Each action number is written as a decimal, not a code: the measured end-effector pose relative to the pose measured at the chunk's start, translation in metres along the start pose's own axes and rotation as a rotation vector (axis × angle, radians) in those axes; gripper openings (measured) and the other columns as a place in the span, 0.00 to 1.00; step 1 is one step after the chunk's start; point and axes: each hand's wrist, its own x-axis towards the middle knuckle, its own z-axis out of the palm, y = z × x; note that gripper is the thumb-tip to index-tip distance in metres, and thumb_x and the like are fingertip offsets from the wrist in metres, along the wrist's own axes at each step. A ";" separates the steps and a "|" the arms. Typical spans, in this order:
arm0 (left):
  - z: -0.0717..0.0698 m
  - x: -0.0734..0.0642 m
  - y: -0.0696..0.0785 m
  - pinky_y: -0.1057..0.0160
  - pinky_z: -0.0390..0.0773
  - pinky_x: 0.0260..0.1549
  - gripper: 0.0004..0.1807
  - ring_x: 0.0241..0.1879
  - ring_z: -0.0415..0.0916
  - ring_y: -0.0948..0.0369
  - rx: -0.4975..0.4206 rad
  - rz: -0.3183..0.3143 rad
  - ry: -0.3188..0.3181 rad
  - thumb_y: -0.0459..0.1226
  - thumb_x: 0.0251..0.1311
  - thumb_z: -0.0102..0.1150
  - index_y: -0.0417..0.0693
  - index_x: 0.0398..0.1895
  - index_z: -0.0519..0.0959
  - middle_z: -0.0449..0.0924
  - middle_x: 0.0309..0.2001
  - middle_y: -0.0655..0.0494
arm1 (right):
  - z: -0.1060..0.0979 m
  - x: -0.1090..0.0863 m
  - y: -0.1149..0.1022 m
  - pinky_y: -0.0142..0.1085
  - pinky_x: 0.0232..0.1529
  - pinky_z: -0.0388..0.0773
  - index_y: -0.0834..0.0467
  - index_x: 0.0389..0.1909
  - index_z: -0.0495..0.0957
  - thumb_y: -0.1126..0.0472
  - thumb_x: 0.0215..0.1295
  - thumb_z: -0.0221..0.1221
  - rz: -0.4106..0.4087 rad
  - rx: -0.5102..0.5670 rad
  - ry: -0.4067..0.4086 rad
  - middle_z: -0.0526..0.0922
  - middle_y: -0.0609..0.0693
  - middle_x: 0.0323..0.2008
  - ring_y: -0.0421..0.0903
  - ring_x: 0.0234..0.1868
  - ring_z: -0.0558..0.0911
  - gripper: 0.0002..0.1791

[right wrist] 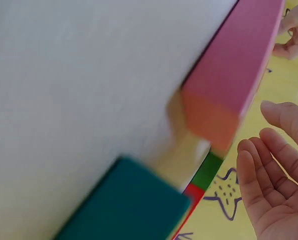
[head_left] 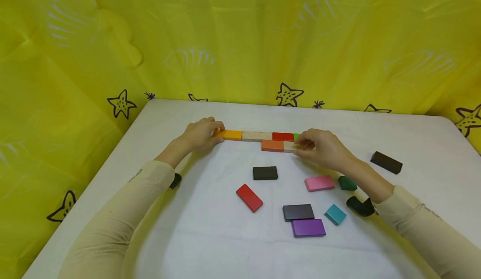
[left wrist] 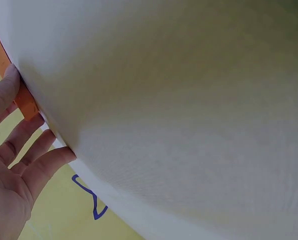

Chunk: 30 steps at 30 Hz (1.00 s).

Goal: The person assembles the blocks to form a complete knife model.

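Clock = head view, 12 at the far side.

Left hand (head_left: 201, 133) at 11: grip nearly closed, thumb on the near side of the amber block (head_left: 230, 135), a finger behind it, pinching its 9 o'clock end.

Right hand (head_left: 322, 146) at 1: grip part open, fingers loosely bent, gap to thumb, nothing in it. Right wrist view puts it above the blocks, fingertips clear of them.

Far row sits at 12 on the white worktop (head_left: 210, 245). From its 9 o'clock end: amber, speckled block (head_left: 257, 136), red block (head_left: 282, 137), green block (head_left: 297, 137), end to end. Right hand hides the green's 3 o'clock end.

Second row lies along its 6 o'clock side: orange block (head_left: 272, 145) across the speckled/red joint, beige block (head_left: 289, 147) at its 3, far end covered by the right hand.

Loose ones: black block (head_left: 265, 173) at 6 from orange. Slanted red (head_left: 249, 198) at 7 from black. Pink block (head_left: 319, 183) just past 3 from black, dark green piece (head_left: 347, 183) just beside it at 3, brown block (head_left: 386, 162) at 2 from that. Grey block (head_left: 298, 213) at 4:30 from black, purple block (head_left: 308, 228) against it at 5, teal block (head_left: 335, 214) near it at 3.

Yellow cloth (head_left: 240, 32) behind, starfish and fish outlines.
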 end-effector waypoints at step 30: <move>0.000 0.000 0.001 0.47 0.74 0.43 0.18 0.44 0.72 0.53 -0.004 -0.001 0.003 0.47 0.69 0.63 0.52 0.58 0.79 0.75 0.43 0.51 | 0.026 -0.005 -0.038 0.42 0.47 0.79 0.59 0.46 0.85 0.61 0.58 0.74 -0.116 0.166 -0.178 0.85 0.46 0.41 0.45 0.45 0.80 0.15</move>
